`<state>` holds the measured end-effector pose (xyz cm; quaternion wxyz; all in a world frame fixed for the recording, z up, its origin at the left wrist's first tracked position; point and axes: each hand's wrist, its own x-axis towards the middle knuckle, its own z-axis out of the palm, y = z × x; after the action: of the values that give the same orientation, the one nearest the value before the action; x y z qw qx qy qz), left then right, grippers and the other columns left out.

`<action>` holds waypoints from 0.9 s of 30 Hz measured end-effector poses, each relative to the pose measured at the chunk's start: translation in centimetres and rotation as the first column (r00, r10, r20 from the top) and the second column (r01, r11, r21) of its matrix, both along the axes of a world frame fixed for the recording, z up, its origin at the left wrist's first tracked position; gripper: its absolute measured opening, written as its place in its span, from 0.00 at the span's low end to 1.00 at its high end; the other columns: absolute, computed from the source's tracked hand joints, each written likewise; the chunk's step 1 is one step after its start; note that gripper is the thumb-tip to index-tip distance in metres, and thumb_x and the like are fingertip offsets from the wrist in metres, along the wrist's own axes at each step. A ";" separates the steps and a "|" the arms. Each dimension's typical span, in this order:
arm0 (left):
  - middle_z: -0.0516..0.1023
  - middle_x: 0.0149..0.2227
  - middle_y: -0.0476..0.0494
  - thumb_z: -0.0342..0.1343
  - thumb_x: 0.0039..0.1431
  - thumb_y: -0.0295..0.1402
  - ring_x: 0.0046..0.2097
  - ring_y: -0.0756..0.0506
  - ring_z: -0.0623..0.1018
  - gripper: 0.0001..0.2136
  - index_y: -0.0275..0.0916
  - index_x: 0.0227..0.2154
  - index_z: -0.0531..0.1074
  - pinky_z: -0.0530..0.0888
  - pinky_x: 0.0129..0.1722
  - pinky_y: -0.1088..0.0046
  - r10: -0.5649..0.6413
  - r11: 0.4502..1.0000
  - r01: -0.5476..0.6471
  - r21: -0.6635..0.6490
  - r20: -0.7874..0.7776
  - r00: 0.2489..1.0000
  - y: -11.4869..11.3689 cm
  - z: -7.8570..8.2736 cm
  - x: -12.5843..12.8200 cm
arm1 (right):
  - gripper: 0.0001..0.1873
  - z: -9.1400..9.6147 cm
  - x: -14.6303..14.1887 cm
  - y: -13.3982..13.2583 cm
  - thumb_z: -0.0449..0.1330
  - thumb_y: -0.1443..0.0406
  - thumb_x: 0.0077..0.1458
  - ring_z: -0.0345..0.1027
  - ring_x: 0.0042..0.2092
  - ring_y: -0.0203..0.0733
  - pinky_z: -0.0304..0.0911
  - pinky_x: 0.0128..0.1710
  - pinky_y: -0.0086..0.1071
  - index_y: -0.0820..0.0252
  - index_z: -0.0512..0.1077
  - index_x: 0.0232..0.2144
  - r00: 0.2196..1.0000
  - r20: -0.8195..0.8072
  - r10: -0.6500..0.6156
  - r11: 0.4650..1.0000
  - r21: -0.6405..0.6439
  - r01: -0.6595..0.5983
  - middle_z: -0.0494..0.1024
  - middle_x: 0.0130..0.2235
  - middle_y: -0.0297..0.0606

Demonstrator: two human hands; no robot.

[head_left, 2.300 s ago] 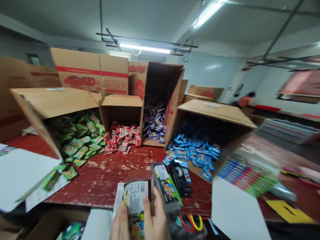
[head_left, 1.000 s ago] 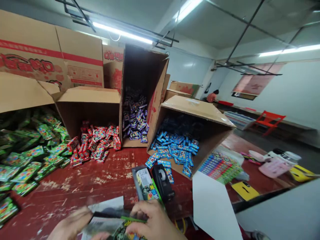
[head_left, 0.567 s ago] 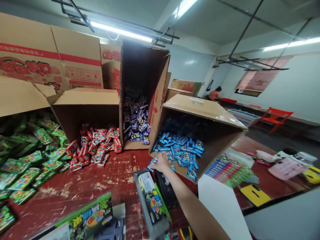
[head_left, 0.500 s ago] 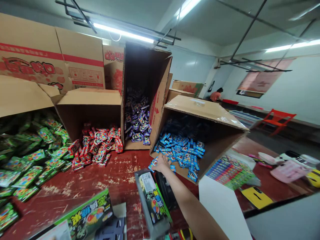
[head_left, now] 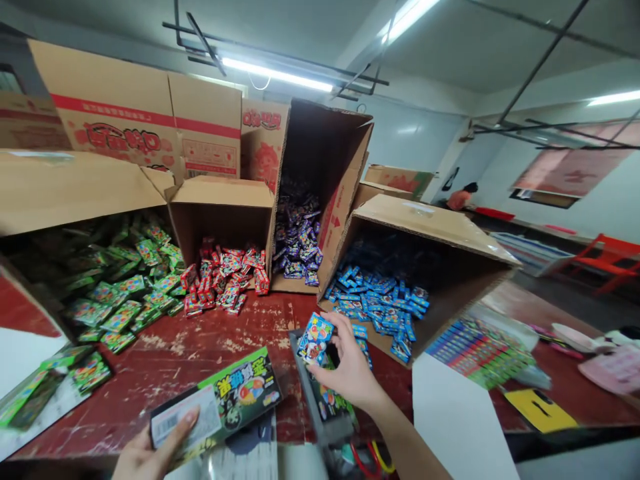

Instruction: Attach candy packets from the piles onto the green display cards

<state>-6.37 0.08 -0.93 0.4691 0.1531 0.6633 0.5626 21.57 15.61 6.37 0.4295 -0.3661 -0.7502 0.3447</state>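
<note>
My right hand (head_left: 350, 370) is closed on a small stack of blue packets (head_left: 315, 337), held just above the worn red table (head_left: 200, 347). It is a little in front of the tipped carton (head_left: 430, 233) that spills blue packets (head_left: 380, 303). My left hand (head_left: 153, 453) at the bottom edge grips a green and black display box (head_left: 220, 403) lying flat, thumb on its white barcode label. A second, similar box (head_left: 325, 400) stands upright under my right hand.
Three more tipped cartons spill green packets (head_left: 120, 287), red packets (head_left: 223, 277) and purple packets (head_left: 297, 243). Rows of filled boxes (head_left: 480, 350) and a white sheet (head_left: 460, 420) lie at right. A person (head_left: 459, 198) sits far back.
My right hand reached out to the blue packets, took several and has drawn back toward me. The green box went from both hands to my left hand alone, now lying flat.
</note>
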 end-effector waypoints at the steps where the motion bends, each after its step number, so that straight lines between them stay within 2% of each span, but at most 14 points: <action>1: 0.84 0.32 0.41 0.69 0.36 0.45 0.44 0.34 0.80 0.23 0.33 0.35 0.78 0.75 0.48 0.62 -0.022 1.000 0.021 0.003 0.060 0.998 0.0 0.3 0.3 | 0.39 0.1 -0.2 -0.6 0.64 0.73 0.38 0.59 0.56 0.49 0.67 0.45 0.34 0.53 0.60 0.54 0.998 -0.048 0.042 0.997 -0.061 -0.045 0.53 0.56 0.44; 3: 0.84 0.34 0.41 0.70 0.35 0.44 0.43 0.36 0.81 0.25 0.33 0.36 0.77 0.76 0.47 0.64 -0.025 0.999 0.018 0.050 0.152 0.988 -0.2 1.0 1.2 | 0.39 0.3 -0.5 -1.5 0.66 0.73 0.38 0.63 0.52 0.46 0.69 0.40 0.32 0.51 0.61 0.54 0.989 -0.102 0.104 0.983 -0.143 -0.118 0.53 0.56 0.43; 6: 0.84 0.34 0.42 0.70 0.35 0.43 0.39 0.37 0.82 0.24 0.34 0.36 0.77 0.78 0.42 0.65 0.004 0.993 -0.030 0.118 0.217 0.976 -0.7 2.3 2.4 | 0.37 1.4 -0.6 -2.0 0.68 0.71 0.38 0.66 0.46 0.43 0.68 0.36 0.30 0.50 0.65 0.52 0.969 -0.097 0.226 0.942 -0.229 -0.243 0.60 0.53 0.40; 9: 0.84 0.34 0.41 0.69 0.38 0.42 0.38 0.37 0.82 0.22 0.34 0.35 0.77 0.78 0.41 0.64 -0.023 0.991 -0.009 0.134 0.235 0.972 -1.1 3.0 2.9 | 0.24 2.7 -0.6 -2.0 0.67 0.67 0.43 0.67 0.42 0.42 0.68 0.38 0.31 0.53 0.72 0.45 0.928 -0.048 0.369 0.879 -0.307 -0.365 0.69 0.46 0.38; 12: 0.84 0.34 0.40 0.70 0.37 0.42 0.38 0.37 0.82 0.22 0.33 0.35 0.78 0.77 0.42 0.65 -0.070 0.991 0.042 0.126 0.224 0.972 -1.2 2.8 2.8 | 0.12 3.1 -0.6 -1.3 0.64 0.62 0.48 0.68 0.38 0.41 0.67 0.39 0.33 0.57 0.75 0.37 0.931 0.006 0.366 0.883 -0.318 -0.345 0.73 0.38 0.37; 15: 0.84 0.32 0.41 0.69 0.37 0.44 0.36 0.39 0.82 0.22 0.33 0.34 0.77 0.77 0.41 0.67 -0.077 0.990 0.056 0.131 0.162 0.984 -0.8 2.7 2.4 | 0.09 2.4 -0.5 -0.4 0.62 0.61 0.52 0.69 0.37 0.42 0.66 0.39 0.34 0.59 0.76 0.35 0.948 0.047 0.315 0.913 -0.290 -0.289 0.75 0.35 0.38; 17: 0.84 0.32 0.41 0.68 0.38 0.45 0.35 0.39 0.82 0.22 0.34 0.33 0.77 0.77 0.38 0.68 -0.086 0.989 0.076 0.130 0.077 0.993 -0.4 3.0 1.8 | 0.10 1.4 0.0 0.0 0.62 0.62 0.51 0.70 0.39 0.43 0.66 0.41 0.35 0.59 0.76 0.37 0.960 0.016 0.281 0.918 -0.296 -0.264 0.76 0.37 0.39; 19: 0.84 0.30 0.42 0.69 0.35 0.45 0.33 0.40 0.81 0.21 0.35 0.31 0.77 0.77 0.33 0.70 -0.101 0.987 0.110 0.117 -0.077 0.992 0.0 3.7 1.0 | 0.16 0.3 0.9 0.1 0.64 0.62 0.49 0.70 0.43 0.44 0.66 0.44 0.37 0.57 0.74 0.42 0.973 -0.076 0.219 0.912 -0.337 -0.232 0.77 0.42 0.39; 22: 0.81 0.24 0.47 0.70 0.32 0.44 0.27 0.42 0.79 0.19 0.39 0.28 0.76 0.74 0.25 0.74 -0.106 0.969 0.186 0.163 -0.404 0.908 0.3 5.2 -0.3 | 0.25 -0.8 2.2 -0.2 0.68 0.63 0.44 0.68 0.48 0.44 0.66 0.47 0.37 0.56 0.72 0.47 0.960 -0.269 0.075 0.866 -0.459 -0.196 0.75 0.48 0.40; 24: 0.79 0.21 0.49 0.68 0.36 0.44 0.25 0.44 0.78 0.17 0.41 0.29 0.76 0.73 0.24 0.76 -0.133 0.932 0.299 0.204 -0.576 0.807 0.1 6.2 -0.4 | 0.24 -0.9 2.4 -0.9 0.69 0.63 0.43 0.71 0.44 0.42 0.68 0.43 0.35 0.56 0.73 0.46 0.916 -0.400 -0.035 0.784 -0.579 -0.223 0.77 0.45 0.40; 27: 0.79 0.23 0.47 0.63 0.44 0.45 0.24 0.45 0.78 0.12 0.44 0.29 0.77 0.72 0.25 0.76 -0.265 0.839 0.517 0.169 -0.703 0.660 0.1 7.2 0.8 | 0.21 -0.4 0.8 -2.4 0.70 0.63 0.42 0.74 0.37 0.41 0.71 0.38 0.36 0.57 0.75 0.42 0.829 -0.541 -0.142 0.635 -0.692 -0.342 0.80 0.38 0.39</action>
<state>-5.57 0.14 6.26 0.2827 0.5630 0.6215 0.4656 22.41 13.22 5.97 0.4084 -0.3532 -0.3959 0.7428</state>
